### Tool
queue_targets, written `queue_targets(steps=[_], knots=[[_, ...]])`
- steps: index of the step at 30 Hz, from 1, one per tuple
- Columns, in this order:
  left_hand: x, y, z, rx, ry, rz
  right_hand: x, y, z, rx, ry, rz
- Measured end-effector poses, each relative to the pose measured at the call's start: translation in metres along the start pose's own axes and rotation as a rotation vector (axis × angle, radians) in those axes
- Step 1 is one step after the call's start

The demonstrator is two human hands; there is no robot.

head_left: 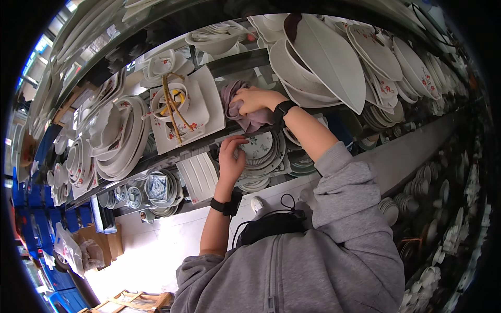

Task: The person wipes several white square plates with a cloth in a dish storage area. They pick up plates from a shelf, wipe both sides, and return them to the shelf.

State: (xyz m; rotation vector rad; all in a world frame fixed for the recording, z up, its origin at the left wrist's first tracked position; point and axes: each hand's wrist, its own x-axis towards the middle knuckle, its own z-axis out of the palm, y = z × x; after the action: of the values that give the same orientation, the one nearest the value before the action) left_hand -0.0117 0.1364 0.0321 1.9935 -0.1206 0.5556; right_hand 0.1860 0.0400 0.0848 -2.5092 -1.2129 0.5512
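Observation:
A greyish-purple cloth (229, 99) lies bunched on the glass shelf (263, 68), and my right hand (254, 100) presses down on it with the fingers closed into its folds. My left hand (232, 157) is at the shelf's front edge, holding nothing, its fingers loosely bent over the edge and the thumb apart. Left of the cloth stands a stack of square white plates (213, 99) with red flowers. On top sits a white bowl (180, 111) holding something yellow, with brown sticks (169, 99) across it. Beyond my right wrist, a large leaf-shaped white dish (329, 57) leans over other dishes.
Oval plates (134, 133) and bowls crowd the shelf's left part; flowered plates (415, 65) stand at the right. A lower shelf holds round patterned plates (258, 146) and a ribbed white tray (197, 177). Behind on the right are more stacked dishes (389, 210). A wooden crate (130, 301) sits at lower left.

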Motion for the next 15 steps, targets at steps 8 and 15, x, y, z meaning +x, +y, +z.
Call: queue_targets(steps=[8, 15], knots=[[-0.022, 0.000, 0.007, 0.037, 0.012, -0.044, -0.033, -0.021, 0.030, -0.184, 0.293, 0.031], [-0.030, -0.010, 0.000, -0.013, 0.047, -0.100, -0.087, -0.013, 0.041, -0.127, 0.274, -0.140]])
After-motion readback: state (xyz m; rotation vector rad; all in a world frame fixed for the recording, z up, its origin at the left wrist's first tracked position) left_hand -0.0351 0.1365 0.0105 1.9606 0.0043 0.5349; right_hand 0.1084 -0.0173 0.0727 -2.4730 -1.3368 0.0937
